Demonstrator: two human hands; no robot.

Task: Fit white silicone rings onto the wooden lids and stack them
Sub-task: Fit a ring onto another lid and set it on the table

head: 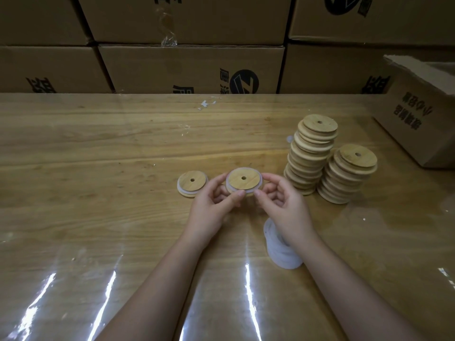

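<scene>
Head view: left hand and right hand pinch a holed wooden lid rimmed by white ring.

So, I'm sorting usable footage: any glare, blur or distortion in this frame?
Head view: dim overall; white glare streaks on the film-covered table near the bottom edge; wide-angle bending of the cartons; the held lid is slightly soft but readable.

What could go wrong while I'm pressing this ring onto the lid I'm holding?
1. The silicone ring looks unevenly seated on the wooden lid, pinched between the left hand and right hand; it may pop off.
2. The taller lid stack is staggered and sits near the right hand; a bump could topple it.
3. The right wrist is over the loose ring pile and may scatter it.
</scene>
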